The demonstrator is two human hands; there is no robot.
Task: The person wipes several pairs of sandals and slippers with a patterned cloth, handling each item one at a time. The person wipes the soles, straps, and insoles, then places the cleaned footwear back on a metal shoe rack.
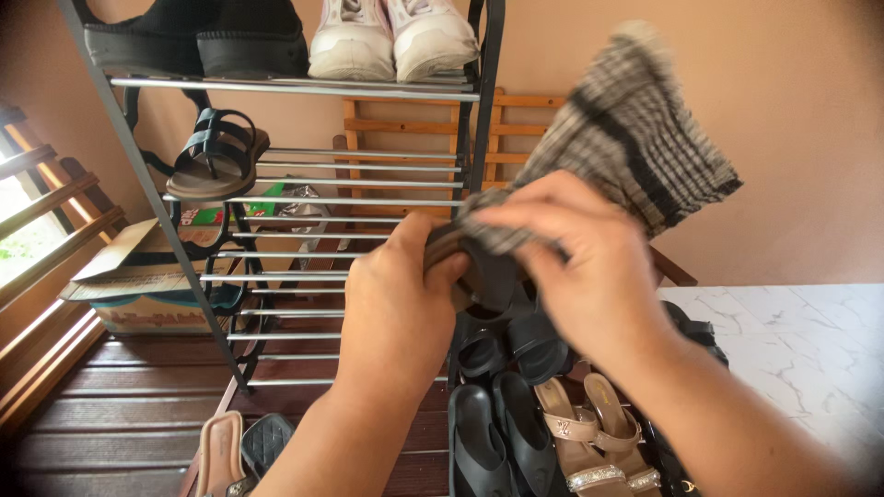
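Note:
My left hand [398, 304] grips a dark sandal [488, 276] in front of my chest. My right hand [575, 267] presses a grey checked cloth [635, 138] with a dark stripe against the sandal; the cloth's loose end flares up to the right. Both hands hover just right of a metal shoe rack [359, 201]. Most of the sandal is hidden behind my fingers.
The rack holds black shoes [198, 37] and white sneakers [391, 37] on top, and a dark strappy sandal [214, 152] lower down. Black slides [502, 433] and beige sandals [589, 433] lie on the floor below. A cardboard box [138, 285] sits left, a wooden chair [414, 129] behind.

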